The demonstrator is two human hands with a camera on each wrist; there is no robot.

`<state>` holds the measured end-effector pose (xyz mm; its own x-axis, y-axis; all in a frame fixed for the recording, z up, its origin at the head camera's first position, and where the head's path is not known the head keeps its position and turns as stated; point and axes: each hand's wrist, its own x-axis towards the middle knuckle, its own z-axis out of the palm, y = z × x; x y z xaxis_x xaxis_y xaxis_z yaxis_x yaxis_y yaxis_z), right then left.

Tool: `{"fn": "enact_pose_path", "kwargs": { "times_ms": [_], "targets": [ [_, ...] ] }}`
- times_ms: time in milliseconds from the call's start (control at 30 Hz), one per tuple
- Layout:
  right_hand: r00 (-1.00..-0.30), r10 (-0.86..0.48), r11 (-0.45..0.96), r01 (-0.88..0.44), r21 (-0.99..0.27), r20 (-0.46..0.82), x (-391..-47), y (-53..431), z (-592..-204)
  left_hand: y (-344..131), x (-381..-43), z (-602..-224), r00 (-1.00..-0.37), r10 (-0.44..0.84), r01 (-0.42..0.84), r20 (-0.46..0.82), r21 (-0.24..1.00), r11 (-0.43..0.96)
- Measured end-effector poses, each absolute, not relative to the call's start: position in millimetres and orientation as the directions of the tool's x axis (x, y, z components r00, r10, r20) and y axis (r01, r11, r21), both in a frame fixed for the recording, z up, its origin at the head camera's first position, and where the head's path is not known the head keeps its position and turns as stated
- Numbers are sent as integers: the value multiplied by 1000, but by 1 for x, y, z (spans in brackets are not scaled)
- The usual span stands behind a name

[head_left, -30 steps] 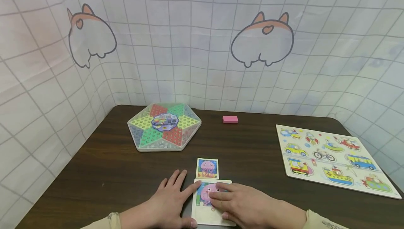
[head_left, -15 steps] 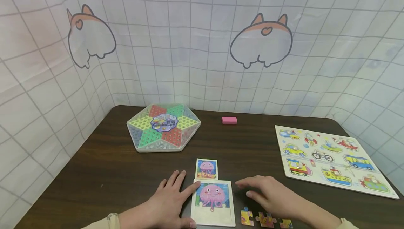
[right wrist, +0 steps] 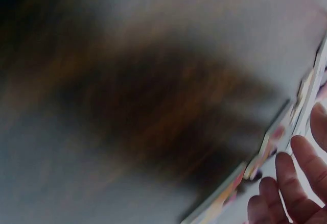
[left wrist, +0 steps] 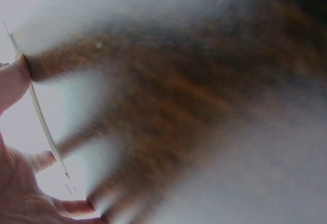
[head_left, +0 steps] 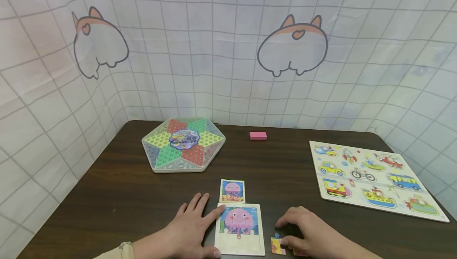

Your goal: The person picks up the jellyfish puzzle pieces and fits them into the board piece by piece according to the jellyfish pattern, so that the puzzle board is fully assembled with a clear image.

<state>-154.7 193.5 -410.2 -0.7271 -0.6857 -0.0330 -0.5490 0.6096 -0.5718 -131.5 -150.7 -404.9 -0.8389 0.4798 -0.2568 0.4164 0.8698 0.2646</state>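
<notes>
My left hand (head_left: 187,229) lies with spread fingers at the left side of a square puzzle tray (head_left: 242,247), its index fingertip on the upper-left corner and its thumb at the lower-left edge. In the tray's upper part, joined pieces form a pink jellyfish (head_left: 238,220); bare board shows below. My right hand (head_left: 303,229) is over loose jigsaw pieces at the tray's right, fingers bent and thumb by the yellow piece (head_left: 277,246). A second piece (head_left: 300,252) shows partly beneath the hand. The right wrist view shows fingers (right wrist: 286,178) loosely curved beside several pieces (right wrist: 271,147).
A small jellyfish picture card (head_left: 233,191) lies against the tray's top edge. At the back left sits a hexagonal Chinese checkers box (head_left: 183,146). A pink block (head_left: 258,135) lies at the back, and a vehicle peg-puzzle board (head_left: 378,181) at the right, all on the dark wooden table (head_left: 271,171).
My right hand has left the jellyfish pieces in the tray, moved right, and come down over the loose pieces. The left hand stays in place at the tray.
</notes>
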Motion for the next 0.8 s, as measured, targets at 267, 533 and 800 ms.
{"fn": "enact_pose_path", "kwargs": {
  "times_ms": [267, 533, 800],
  "targets": [
    [-760, -644, 697, -537, -475, -86, -148, 179, -411, -152, -132, -406, -838, 485, 420, -250, 271, 866],
    [-768, -636, 680, -508, -528, -79, -152, 181, -434, -153, -131, -406, -838, 488, 423, -244, 274, 864],
    [-745, -657, 584, -406, -702, -115, -155, 184, -454, -153, -130, -406, -841, 489, 425, -231, 276, 862]
  ]
}}
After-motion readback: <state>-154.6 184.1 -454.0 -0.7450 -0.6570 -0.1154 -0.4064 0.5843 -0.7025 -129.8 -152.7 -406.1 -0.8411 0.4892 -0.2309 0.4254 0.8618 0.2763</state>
